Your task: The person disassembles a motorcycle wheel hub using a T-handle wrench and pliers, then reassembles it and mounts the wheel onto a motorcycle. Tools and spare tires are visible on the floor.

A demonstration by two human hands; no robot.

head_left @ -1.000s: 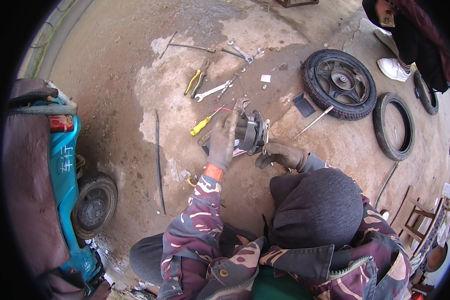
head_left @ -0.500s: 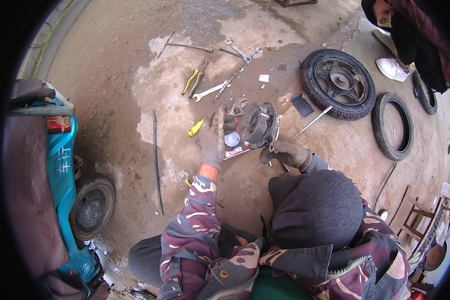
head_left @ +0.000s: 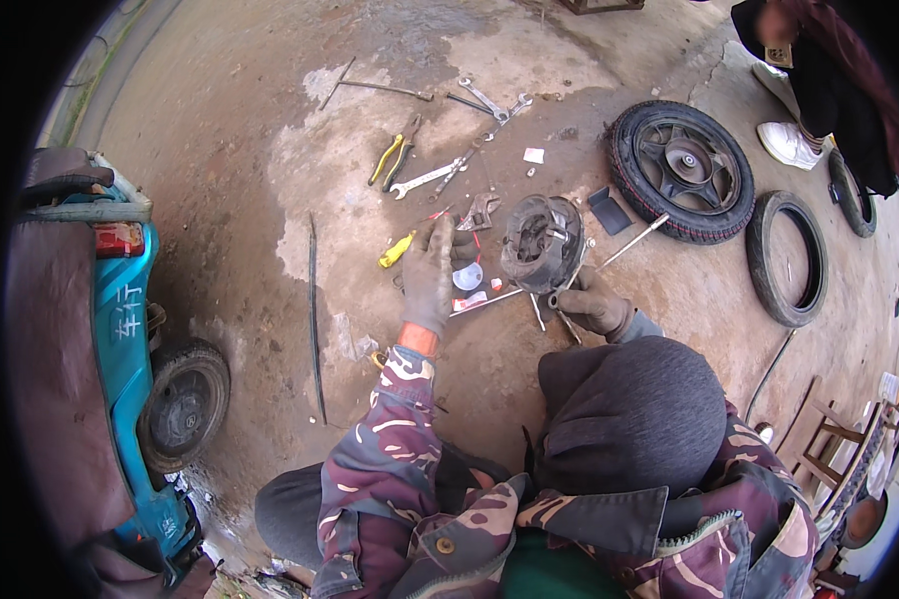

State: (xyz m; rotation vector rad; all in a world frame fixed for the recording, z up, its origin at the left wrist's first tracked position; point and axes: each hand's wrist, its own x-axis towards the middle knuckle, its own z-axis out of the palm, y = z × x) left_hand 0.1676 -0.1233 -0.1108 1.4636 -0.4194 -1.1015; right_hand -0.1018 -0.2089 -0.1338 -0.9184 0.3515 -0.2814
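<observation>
My gloved right hand (head_left: pixel 595 303) is closed at the near side of a round, dark drum brake plate (head_left: pixel 543 244), gripping its edge or lever. The plate is tilted, with the curved brake shoes inside facing up and left. My gloved left hand (head_left: pixel 430 280), apart from the plate, has its fingers stretched forward and to the right. Beside it lie a yellow-handled screwdriver (head_left: pixel 398 249), an adjustable wrench (head_left: pixel 480 211) and a small clear cup (head_left: pixel 466 277). A small red item shows by its fingertips; whether they touch it is unclear.
Farther off lie pliers (head_left: pixel 394 157), a spanner (head_left: pixel 425 182) and a T-shaped bar (head_left: pixel 385 90). To the right are a spoked wheel with tyre (head_left: pixel 681 170) and a loose tyre (head_left: pixel 787 258). A blue vehicle (head_left: pixel 130 329) stands left; another person's shoe (head_left: pixel 789 146) shows far right.
The brake plate has moved to the right and tipped, so more of its inside shows. My right hand shifted right with it. My left hand has stayed almost in place.
</observation>
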